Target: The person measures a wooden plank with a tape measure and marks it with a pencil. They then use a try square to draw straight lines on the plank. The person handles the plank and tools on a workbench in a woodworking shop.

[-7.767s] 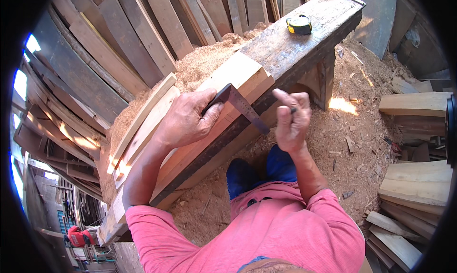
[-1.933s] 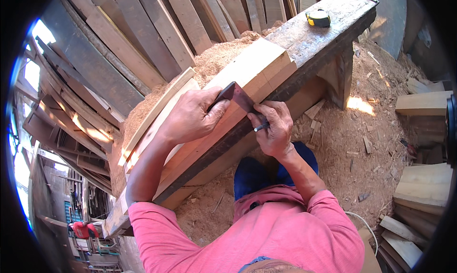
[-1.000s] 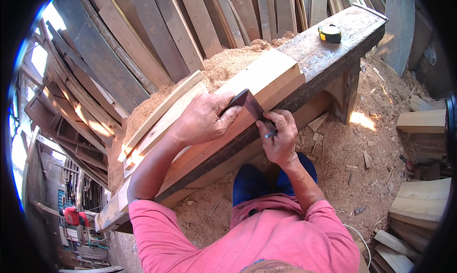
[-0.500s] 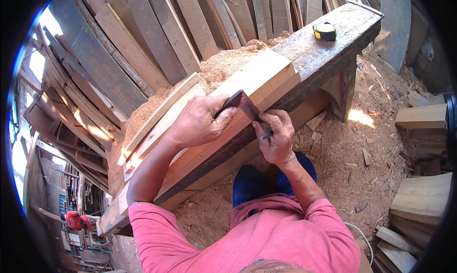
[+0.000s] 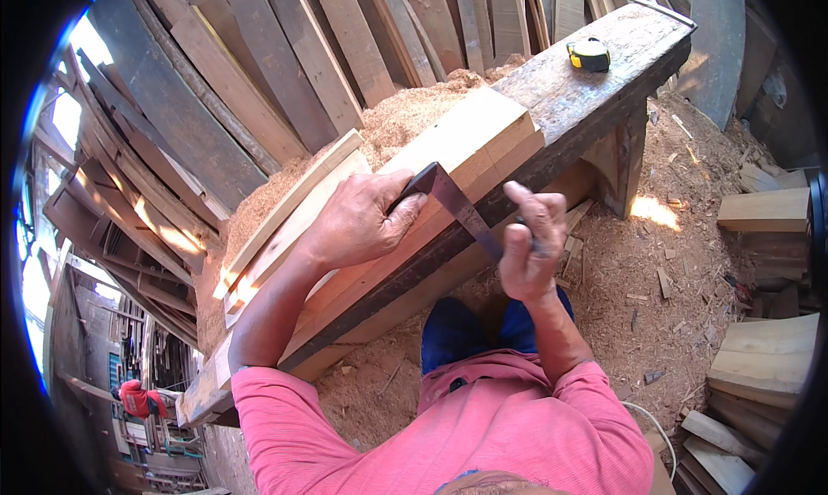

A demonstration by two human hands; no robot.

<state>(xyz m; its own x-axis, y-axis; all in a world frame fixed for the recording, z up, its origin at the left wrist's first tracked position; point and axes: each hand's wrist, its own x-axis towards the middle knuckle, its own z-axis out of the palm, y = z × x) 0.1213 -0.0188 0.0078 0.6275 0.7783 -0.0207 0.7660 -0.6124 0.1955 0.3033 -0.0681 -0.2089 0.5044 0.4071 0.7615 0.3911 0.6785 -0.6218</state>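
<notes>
My left hand [image 5: 366,219] is closed around the dark stock of a try square [image 5: 461,209] and presses it against a pale squared timber [image 5: 479,133]. The square's dark blade crosses the timber's near side and sticks out past it toward me. Just off the blade's end, my right hand [image 5: 535,245] is raised, thumb and fingers curled round a thin marking pencil. Most of that pencil is hidden by the fingers. Under the timber is a worn wooden bench [image 5: 552,103], which runs from lower left to upper right.
A yellow and black tape measure [image 5: 589,55] sits at the bench's far end. Thin pale strips [image 5: 289,228] lie beside the timber. Sawdust [image 5: 423,107] is heaped behind it, with planks [image 5: 297,64] leaning beyond. Cut blocks [image 5: 763,357] are stacked at right.
My right hand has moved right, away from the timber's near side and the square's blade, baring more of the blade. My left hand and the timber stay in place.
</notes>
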